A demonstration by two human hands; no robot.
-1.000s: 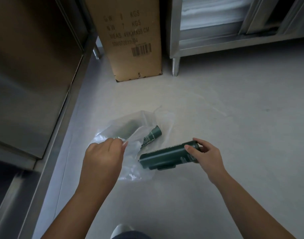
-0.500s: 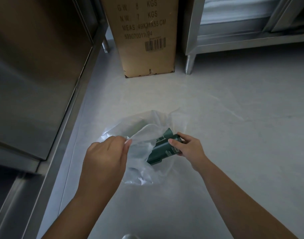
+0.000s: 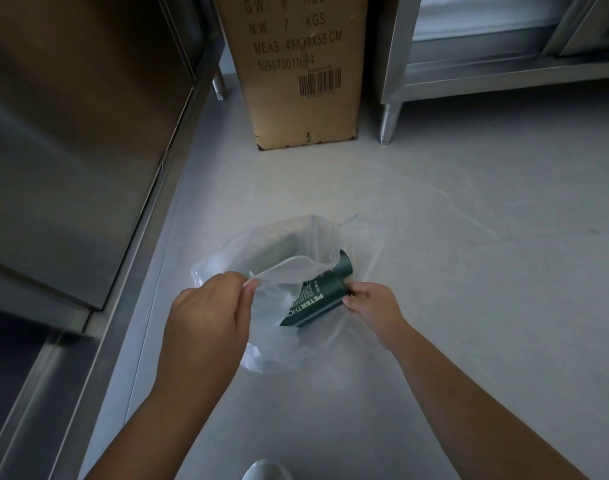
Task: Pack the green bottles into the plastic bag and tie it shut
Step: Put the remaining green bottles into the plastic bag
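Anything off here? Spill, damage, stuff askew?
No spill or breakage. The carton has a ragged bottom edge with small tears. The bottle lies tilted, partly inside the bag, held by the right hand while the left hand pinches the bag's rim: mid-packing, not a fault.

The plastic bag [image 3: 227,252] partly hides the green bottle [image 3: 318,299].

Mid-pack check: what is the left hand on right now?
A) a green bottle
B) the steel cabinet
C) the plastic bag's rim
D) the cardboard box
C: the left hand pinches the rim of the plastic bag, while the right hand grips the green bottle at the bag's opening.
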